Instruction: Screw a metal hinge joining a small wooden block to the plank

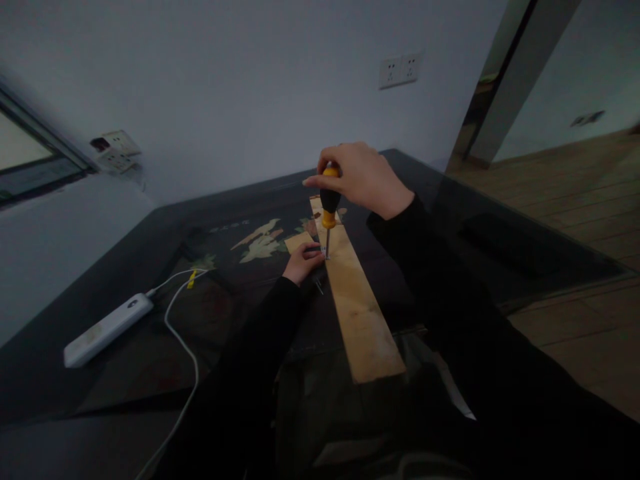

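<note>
1 window (25, 133), far left, cut by the view's edge. 1 dark table (135, 260), against the wall, spreading across the middle. 1 white power bank (107, 331), long, lying aslant on the table's left part. 1 socket group (117, 150), white, low on the wall behind. 1 white cable (175, 327), joined to the power bank's far end, looping towards the near edge; 1 yellow tag (191, 279) on it. 1 pale bird-and-leaf design (263, 243) on the tabletop. 1 short wood piece (299, 241), lying just beyond the left hand (303, 263). Left hand: fingers bent and narrowly spaced at the board's left edge, by the screwdriver tip; cannot tell whether they pinch the small metal piece (325, 251) there. Small metal item (319, 287), on the table just below that hand, details too dim. 1 screwdriver (329, 203), yellow and black, near upright, tip down at the metal piece. 1 long wooden board (360, 310), under the screwdriver, near end reaching past the table edge. Right hand (367, 175): thumb and fingers closed round the screwdriver's handle top. 2 wall sockets (400, 71), upper right. 1 wood-look floor (560, 193), far right.
</note>
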Demonstrator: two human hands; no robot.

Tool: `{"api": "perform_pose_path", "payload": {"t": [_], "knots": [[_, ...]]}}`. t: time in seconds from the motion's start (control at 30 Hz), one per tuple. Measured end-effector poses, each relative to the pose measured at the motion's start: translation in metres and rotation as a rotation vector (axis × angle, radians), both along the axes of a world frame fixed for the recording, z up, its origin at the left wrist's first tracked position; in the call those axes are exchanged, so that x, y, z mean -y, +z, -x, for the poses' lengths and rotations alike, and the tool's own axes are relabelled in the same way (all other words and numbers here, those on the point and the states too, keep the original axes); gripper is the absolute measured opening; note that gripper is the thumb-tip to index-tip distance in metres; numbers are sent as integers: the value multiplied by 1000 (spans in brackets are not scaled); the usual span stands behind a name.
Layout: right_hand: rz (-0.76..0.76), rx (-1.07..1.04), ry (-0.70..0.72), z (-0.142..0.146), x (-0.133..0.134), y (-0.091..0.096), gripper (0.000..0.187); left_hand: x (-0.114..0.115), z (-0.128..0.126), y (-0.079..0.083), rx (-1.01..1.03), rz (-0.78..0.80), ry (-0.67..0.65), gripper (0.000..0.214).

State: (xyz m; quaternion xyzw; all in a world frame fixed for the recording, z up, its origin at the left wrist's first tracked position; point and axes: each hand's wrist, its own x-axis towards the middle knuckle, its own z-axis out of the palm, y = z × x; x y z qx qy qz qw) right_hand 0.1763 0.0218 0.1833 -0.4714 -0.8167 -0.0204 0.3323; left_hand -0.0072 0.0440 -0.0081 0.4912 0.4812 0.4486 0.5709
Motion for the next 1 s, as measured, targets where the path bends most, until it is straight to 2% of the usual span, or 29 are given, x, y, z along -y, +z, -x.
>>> {"api": "perform_pose_path", "payload": {"t": [0.13, 0.2, 0.3, 0.4, 0.47, 0.53, 0.67, 0.73, 0.87, 1.0], "knots": [[72, 55, 214, -13, 3, 9, 28, 0, 0, 0, 8, -1, 2, 47], [122, 64, 255, -15, 5, 11, 25, 0, 0, 0, 14, -1, 2, 47], [102, 52, 173, -9, 5, 8, 26, -1, 0, 0, 5, 0, 6, 47], [39, 22, 12, 0, 4, 3, 34, 0, -1, 0, -5, -2, 2, 47], [28, 8, -32, 2, 3, 1, 39, 0, -1, 1, -3, -1, 0, 47], [21, 16, 17, -1, 4, 2, 38, 1, -1, 1, 0, 1, 2, 47], [39, 62, 204, -11, 6, 8, 29, 1, 0, 1, -6, -6, -5, 48], [61, 70, 227, -12, 7, 9, 27, 1, 0, 1, -8, -12, -6, 49], [16, 59, 89, 0, 7, 4, 25, -1, 0, 1, -10, -11, -2, 49], [-6, 39, -56, 7, 6, 0, 36, 0, -1, 2, -19, -9, -7, 49]]}}
